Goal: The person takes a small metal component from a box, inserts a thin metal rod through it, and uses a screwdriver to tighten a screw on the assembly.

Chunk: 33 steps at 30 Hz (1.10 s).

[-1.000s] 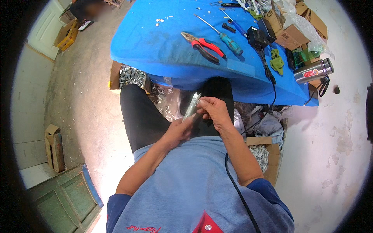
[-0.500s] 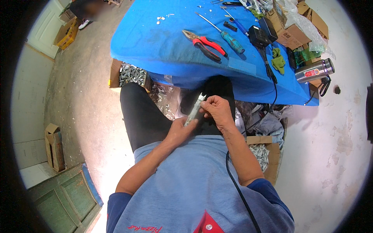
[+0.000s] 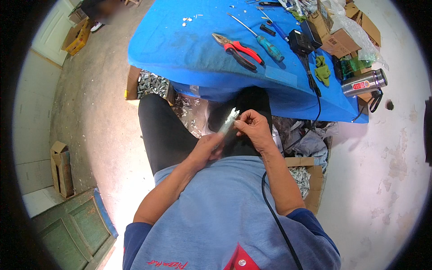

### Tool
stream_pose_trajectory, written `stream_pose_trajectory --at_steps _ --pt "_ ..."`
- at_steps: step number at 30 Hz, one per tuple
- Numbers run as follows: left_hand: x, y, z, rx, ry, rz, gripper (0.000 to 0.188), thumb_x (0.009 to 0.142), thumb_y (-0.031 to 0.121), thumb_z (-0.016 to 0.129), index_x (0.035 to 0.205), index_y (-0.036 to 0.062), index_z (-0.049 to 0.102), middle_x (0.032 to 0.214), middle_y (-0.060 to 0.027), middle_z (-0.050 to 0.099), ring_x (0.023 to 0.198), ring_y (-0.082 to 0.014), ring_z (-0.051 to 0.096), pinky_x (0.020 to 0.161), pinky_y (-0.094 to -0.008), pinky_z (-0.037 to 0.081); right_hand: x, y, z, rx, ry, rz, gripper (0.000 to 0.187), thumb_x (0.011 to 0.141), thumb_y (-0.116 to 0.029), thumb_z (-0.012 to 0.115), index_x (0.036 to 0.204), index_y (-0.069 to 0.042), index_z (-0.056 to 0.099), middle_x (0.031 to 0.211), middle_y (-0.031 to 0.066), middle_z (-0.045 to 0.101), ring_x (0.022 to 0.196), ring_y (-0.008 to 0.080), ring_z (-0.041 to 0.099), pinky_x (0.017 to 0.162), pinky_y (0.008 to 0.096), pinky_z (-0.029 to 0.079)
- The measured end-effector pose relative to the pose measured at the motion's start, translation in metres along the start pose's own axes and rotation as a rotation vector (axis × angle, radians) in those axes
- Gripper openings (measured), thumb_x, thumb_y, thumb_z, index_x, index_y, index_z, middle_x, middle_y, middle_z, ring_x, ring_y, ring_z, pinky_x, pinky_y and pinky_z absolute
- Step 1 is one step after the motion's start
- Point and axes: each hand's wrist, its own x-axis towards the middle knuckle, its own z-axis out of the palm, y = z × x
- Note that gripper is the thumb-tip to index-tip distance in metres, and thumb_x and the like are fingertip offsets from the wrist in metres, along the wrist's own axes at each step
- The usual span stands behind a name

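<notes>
Over my lap, my left hand [image 3: 208, 146] is closed round the lower part of a slim, pale grey-white piece [image 3: 230, 120], long and narrow with a jagged upper end. The piece tilts up and to the right; its exact kind cannot be made out. At its upper right edge, my right hand [image 3: 253, 127] has thumb and forefinger pinched together against it. Whether those fingertips hold some smaller part is hidden. Beyond my hands, on the blue-covered table [image 3: 180, 49], lie red-and-black pliers [image 3: 238, 51] and a screwdriver with a teal handle [image 3: 270, 48].
Below the table's left edge is a box of small metal parts [image 3: 153, 84]. An open carton of pale pieces [image 3: 310, 180] stands by my right side. A steel flask [image 3: 365, 82], black adapter [image 3: 300, 41] and green cloth [image 3: 321, 71] lie at the table's right. A black cable [image 3: 281, 227] crosses my shirt.
The pale piece has shifted slightly right and turned a little in my left hand, which is blurred. My right hand stays pinched at its edge.
</notes>
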Motion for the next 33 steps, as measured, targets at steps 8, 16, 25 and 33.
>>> stream_pose_trajectory --at_steps 8,16,25,33 --pt "0.005 -0.009 0.001 0.214 0.085 0.096 0.043 0.095 0.047 0.057 0.082 0.0062 0.056 0.061 0.0029 0.046 0.051 -0.0071 0.039 0.048 -0.0235 0.033 -0.006 -0.008 0.002 -0.115 0.014 -0.024 0.013 0.085 -0.009 0.072 0.082 -0.003 0.061 0.077 0.0040 0.063 0.068 0.0099 0.061 0.059 0.0233 0.051" --pt "0.013 -0.016 0.000 0.691 0.229 0.356 0.046 0.095 0.044 0.058 0.085 -0.0003 0.061 0.066 0.0011 0.051 0.063 -0.0077 0.046 0.055 -0.0279 0.039 -0.012 -0.007 -0.003 0.135 0.048 0.036 0.012 0.084 -0.010 0.073 0.084 -0.004 0.062 0.079 0.0051 0.064 0.071 0.0111 0.064 0.058 0.0221 0.051" --pt "0.015 -0.015 0.003 0.469 0.159 0.218 0.049 0.095 0.048 0.056 0.085 0.0003 0.060 0.061 0.0010 0.047 0.054 -0.0065 0.042 0.049 -0.0240 0.032 -0.011 0.006 0.005 -0.088 0.161 0.073 0.011 0.084 -0.008 0.073 0.089 -0.002 0.065 0.071 0.0002 0.062 0.060 0.0055 0.056 0.054 0.0171 0.045" --pt "0.013 -0.013 0.002 0.191 0.101 0.087 0.054 0.096 0.055 0.050 0.085 0.0023 0.060 0.063 0.0022 0.048 0.052 -0.0065 0.040 0.047 -0.0227 0.031 -0.012 0.007 0.011 -0.060 0.186 0.078 0.012 0.083 -0.010 0.075 0.086 -0.003 0.065 0.068 -0.0027 0.058 0.055 0.0041 0.048 0.051 0.0178 0.039"
